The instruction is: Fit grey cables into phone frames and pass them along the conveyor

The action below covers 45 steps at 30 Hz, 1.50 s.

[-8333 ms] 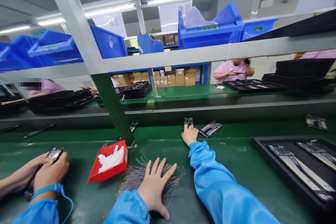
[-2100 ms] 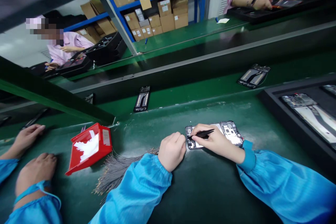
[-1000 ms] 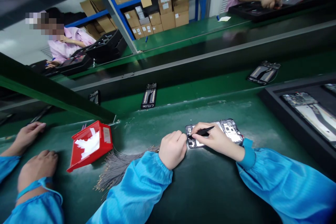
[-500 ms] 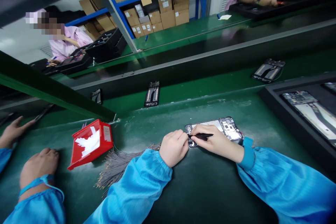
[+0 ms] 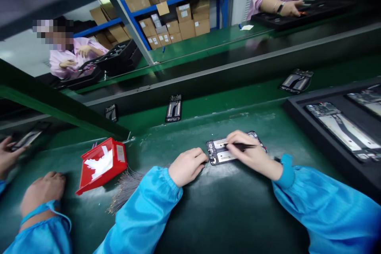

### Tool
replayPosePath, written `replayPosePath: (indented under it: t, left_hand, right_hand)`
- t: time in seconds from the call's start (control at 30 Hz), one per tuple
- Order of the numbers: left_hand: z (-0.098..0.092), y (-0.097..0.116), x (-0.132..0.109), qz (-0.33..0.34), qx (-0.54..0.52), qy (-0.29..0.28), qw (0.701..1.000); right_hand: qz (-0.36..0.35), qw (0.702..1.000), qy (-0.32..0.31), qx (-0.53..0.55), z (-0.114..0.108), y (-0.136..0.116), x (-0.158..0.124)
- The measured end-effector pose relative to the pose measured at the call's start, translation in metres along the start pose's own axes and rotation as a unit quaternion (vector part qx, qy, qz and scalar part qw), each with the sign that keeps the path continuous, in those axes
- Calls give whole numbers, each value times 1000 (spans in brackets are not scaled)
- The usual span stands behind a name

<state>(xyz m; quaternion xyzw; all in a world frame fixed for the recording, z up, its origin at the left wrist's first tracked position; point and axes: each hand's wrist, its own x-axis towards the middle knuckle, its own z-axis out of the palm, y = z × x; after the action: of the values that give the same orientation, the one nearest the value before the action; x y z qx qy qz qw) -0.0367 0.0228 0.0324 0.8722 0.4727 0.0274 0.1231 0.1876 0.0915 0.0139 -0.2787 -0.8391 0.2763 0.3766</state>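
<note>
An opened phone (image 5: 218,156) with bare circuitry and two pale strips lies flat on the green bench. My left hand (image 5: 189,165) is beside its left end, the fingers curled together and the tips at the phone's edge. Whatever they may pinch is hidden. Black tweezers (image 5: 246,146) are gripped in my right hand (image 5: 253,156), above the middle of the phone. That hand covers much of the phone's right part. Behind my left forearm lies a bundle of thin grey cables (image 5: 126,190).
A red bin (image 5: 117,164) with white slips stands left. Co-workers' hands (image 5: 44,190) rest or work further left. More opened phones (image 5: 174,108) lie along the back strip. A black foam tray (image 5: 300,121) with phones is at right. A green post (image 5: 65,101) slants across.
My left hand has drawn back left to the phone's edge. My right hand with the tweezers has risen and moved right, off the phone's left end, uncovering it.
</note>
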Motion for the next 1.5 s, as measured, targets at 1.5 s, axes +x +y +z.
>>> replayPosePath:
  t: [1.5]
  left_hand:
    - [33, 38, 30, 34, 131, 156, 978]
  right_hand:
    - [144, 980, -67, 121, -14, -7, -30]
